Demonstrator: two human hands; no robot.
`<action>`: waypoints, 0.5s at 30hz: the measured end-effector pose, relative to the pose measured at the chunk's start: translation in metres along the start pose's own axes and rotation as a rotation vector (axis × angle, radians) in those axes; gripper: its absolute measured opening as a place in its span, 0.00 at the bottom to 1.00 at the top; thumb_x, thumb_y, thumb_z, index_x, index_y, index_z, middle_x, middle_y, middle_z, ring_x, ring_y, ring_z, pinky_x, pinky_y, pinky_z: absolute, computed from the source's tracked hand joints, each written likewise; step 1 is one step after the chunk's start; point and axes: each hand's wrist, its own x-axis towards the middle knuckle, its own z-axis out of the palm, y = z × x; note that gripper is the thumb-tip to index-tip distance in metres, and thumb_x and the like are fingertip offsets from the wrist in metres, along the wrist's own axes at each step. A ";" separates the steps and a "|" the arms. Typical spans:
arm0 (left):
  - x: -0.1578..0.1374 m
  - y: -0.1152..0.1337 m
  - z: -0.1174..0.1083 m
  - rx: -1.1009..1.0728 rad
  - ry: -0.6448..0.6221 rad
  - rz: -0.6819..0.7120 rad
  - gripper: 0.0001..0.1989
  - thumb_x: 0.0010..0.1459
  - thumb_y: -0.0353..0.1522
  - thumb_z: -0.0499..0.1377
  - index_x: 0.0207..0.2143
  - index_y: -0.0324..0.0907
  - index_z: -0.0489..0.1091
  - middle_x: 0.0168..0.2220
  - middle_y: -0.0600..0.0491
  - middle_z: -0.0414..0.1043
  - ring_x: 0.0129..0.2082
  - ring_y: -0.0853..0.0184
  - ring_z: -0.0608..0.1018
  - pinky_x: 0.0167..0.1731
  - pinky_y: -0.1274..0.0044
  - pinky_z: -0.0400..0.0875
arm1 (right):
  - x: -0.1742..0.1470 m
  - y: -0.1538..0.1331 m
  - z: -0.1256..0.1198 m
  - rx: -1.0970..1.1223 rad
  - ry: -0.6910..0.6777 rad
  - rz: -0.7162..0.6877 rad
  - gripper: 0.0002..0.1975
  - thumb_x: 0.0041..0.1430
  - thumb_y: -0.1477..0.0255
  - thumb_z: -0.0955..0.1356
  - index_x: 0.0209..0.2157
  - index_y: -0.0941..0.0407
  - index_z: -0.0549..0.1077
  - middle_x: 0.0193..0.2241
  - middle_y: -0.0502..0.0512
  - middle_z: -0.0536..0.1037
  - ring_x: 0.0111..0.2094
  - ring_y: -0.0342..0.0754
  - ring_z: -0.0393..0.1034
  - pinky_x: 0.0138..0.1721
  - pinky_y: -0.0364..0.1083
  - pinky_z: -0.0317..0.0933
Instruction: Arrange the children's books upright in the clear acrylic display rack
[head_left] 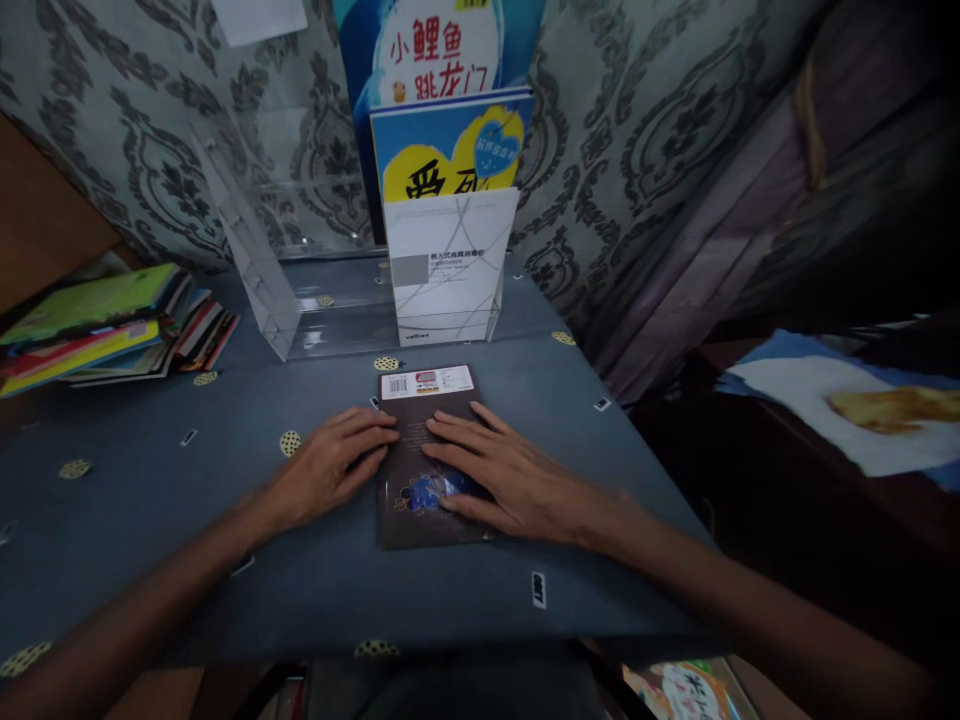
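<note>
A dark brown book (409, 412) with a white barcode label along its far edge and a blue picture lies flat on the cloth-covered table (315, 590). My right hand (499, 470) rests on its right half, fingers spread over the cover. At its left edge, my left hand (334, 465) lies with fingers stretched out and fingertips touching the book. Behind the book stands a clear acrylic rack (259, 265). In its right part a white booklet (454, 265), a blue and yellow book (450, 140) and a taller blue book (442, 40) lean upright, one behind another.
A loose pile of several books and booklets (112, 325) lies at the table's left. Patterned curtain fabric (637, 120) hangs behind. Beyond the right table edge is a blue and white cloth or paper item (847, 400). Another colourful book (690, 690) shows below the front edge.
</note>
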 end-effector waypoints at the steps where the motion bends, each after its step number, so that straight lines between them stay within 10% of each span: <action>1: 0.006 -0.007 0.001 0.017 0.006 -0.013 0.13 0.69 0.30 0.52 0.50 0.41 0.73 0.51 0.45 0.75 0.51 0.62 0.76 0.52 0.65 0.74 | 0.006 0.006 0.000 0.000 -0.006 0.007 0.25 0.68 0.61 0.66 0.61 0.59 0.68 0.64 0.66 0.67 0.67 0.57 0.56 0.68 0.65 0.45; 15: 0.024 -0.056 0.016 0.145 0.033 -0.089 0.20 0.68 0.27 0.48 0.59 0.44 0.66 0.61 0.44 0.69 0.61 0.60 0.71 0.59 0.59 0.69 | 0.025 0.061 0.010 0.083 0.160 0.222 0.21 0.70 0.66 0.60 0.62 0.52 0.66 0.65 0.59 0.66 0.68 0.56 0.54 0.67 0.65 0.50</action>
